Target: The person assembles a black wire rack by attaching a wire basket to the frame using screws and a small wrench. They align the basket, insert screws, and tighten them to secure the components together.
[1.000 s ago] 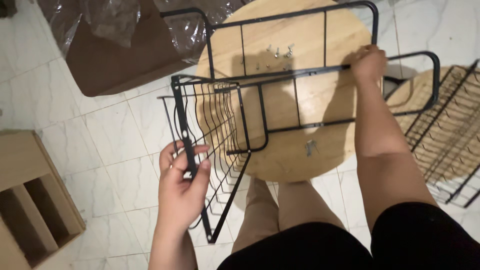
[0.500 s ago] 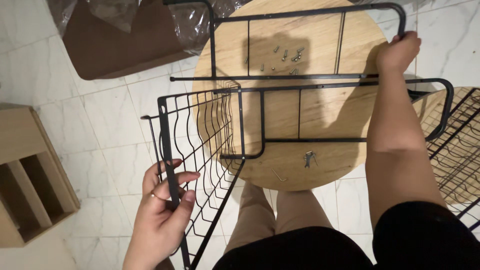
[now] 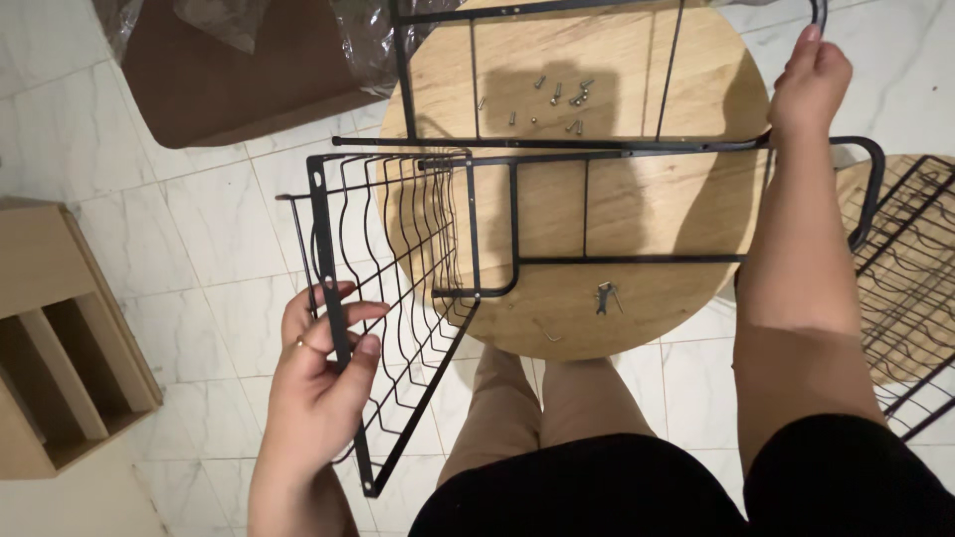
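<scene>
My left hand [image 3: 316, 383] grips the flat black side bar of a black wire basket [image 3: 398, 268], which hangs tilted over the floor next to the table's left edge. My right hand [image 3: 811, 85] holds the curved end of a black metal tube frame [image 3: 637, 149] that lies across a round wooden table [image 3: 637, 219]. The basket's far corner meets the frame near the table's left side. Several small screws [image 3: 562, 99] lie loose on the tabletop under the frame. A small metal key-like tool [image 3: 604, 296] rests near the table's front edge.
A brown cardboard box with crumpled plastic wrap [image 3: 239, 70] sits at the upper left. A light wooden shelf unit [image 3: 55, 338] stands on the white tile floor at left. Another black wire rack [image 3: 910, 288] lies over a wooden board at right. My knees are below the table.
The basket in my left hand has swung lower and further left, and my grip has slid down its side bar. My right hand has risen along the frame's curved end.
</scene>
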